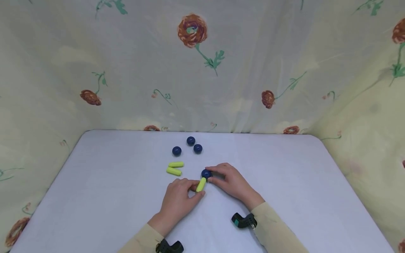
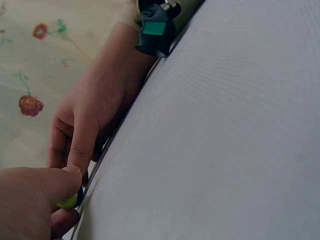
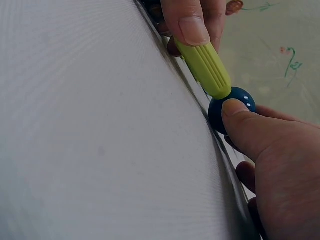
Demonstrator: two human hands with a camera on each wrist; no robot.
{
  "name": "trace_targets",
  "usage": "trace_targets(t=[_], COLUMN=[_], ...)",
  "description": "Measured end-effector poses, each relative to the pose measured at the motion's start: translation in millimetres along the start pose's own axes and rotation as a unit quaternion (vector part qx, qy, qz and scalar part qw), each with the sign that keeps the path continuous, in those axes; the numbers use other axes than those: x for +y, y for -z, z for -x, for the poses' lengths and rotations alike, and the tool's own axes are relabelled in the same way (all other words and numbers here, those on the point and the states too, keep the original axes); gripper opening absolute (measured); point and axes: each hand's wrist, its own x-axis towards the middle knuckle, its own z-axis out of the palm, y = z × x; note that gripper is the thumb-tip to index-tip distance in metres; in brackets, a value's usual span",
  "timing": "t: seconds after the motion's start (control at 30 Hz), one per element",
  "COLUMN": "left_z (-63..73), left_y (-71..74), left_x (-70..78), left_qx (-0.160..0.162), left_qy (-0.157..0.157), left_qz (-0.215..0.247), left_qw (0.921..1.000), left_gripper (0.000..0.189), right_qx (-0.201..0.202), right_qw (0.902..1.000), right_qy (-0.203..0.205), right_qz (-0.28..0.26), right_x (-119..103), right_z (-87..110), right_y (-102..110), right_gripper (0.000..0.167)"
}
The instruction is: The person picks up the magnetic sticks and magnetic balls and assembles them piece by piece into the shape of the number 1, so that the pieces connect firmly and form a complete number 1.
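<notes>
Between thumb and fingers, my left hand (image 1: 179,199) pinches a ribbed yellow-green rod (image 1: 200,185). My right hand (image 1: 232,182) holds a shiny dark blue ball (image 1: 206,174) with thumb and fingers. One end of the rod (image 3: 209,70) touches the ball (image 3: 218,116) in the right wrist view. Seen from the left wrist, the left thumb covers most of the rod (image 2: 67,202). Both hands are low over the white table, close together.
Two more yellow-green rods, one (image 1: 175,164) behind the other (image 1: 174,171), lie left of the hands. Farther back are three blue balls (image 1: 177,151), (image 1: 191,141), (image 1: 197,148) on the white table (image 1: 272,165). A flowered cloth (image 1: 234,88) hangs behind the table.
</notes>
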Motion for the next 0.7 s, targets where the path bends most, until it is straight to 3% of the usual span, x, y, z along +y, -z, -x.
trace_targets(t=[0.7], left_z=[-1.7], left_y=[-0.4], left_x=[-0.4], left_qx=[-0.008], left_qy=[-0.001], left_qz=[0.002], left_qw=[1.0], left_gripper=[0.041], right_qx=[0.023], right_qw=[0.9996], right_qy=[0.012], right_qz=[-0.013], right_x=[0.6], right_z=[-1.0], right_y=[0.5], right_gripper=[0.04])
